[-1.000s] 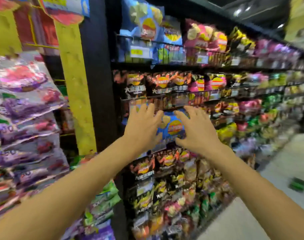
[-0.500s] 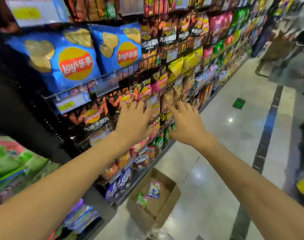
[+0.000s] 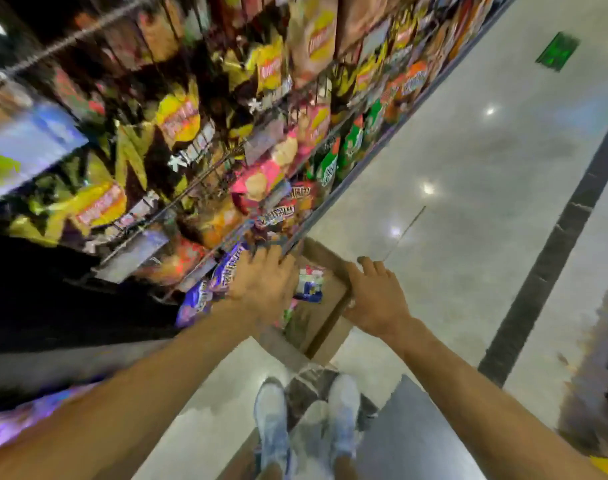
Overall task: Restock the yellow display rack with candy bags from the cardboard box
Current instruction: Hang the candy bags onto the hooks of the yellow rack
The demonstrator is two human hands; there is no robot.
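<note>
Packed chip bags are filling the wire shelves across the upper left of the frame, blurred by the camera's tilt, with purple packs sitting on the lowest tier near the centre. Just in front of them, the person's left hand is hovering over the near left edge of the box, palm down, fingers straight and close together, holding nothing. The open box is standing on the floor at the centre of the frame, tight against the foot of the shelves. A candy bag in white, pink and blue is lying inside it, between the two hands. The right hand is hanging over the box's right wall, its fingers loosely bent and slightly apart, gripping nothing; whether it is touching the cardboard cannot be told. Below the box, at bottom centre, the person's pale shoes are pointing toward it. A dark stripe is running up the right of the glossy floor, and a green marker is lying at the upper right.
</note>
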